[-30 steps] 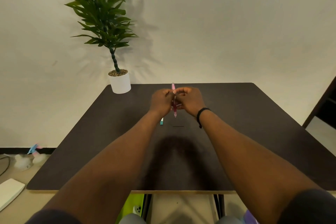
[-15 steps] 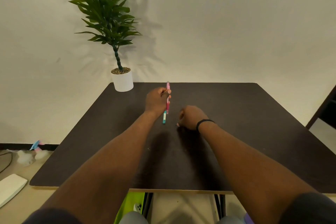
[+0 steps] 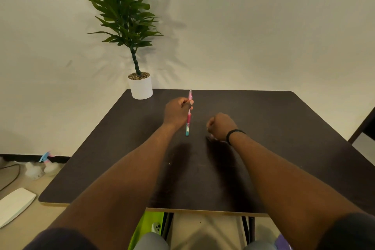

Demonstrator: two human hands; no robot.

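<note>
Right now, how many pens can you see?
2, it seems. The left hand grips a pink pen above the table. A teal-tipped pen lies on the table by its lower end, partly hidden. The curled right hand could hide more.

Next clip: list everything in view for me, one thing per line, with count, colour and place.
pen: 1, pink, held steeply tilted over the middle of the table
small piece: 1, teal and white, on the table at the pen's lower end; contact unclear
table: 1, dark brown, fills the centre
potted plant: 1, green leaves in a white pot, far left corner of the table
flat slab: 1, white, on the floor at left
green thing: 1, bright green, under the table's near edge
wristband: 1, black, on the right wrist
left hand: 1, grips the pen
right hand: 1, fingers curled, low over the table right of the small piece
</note>
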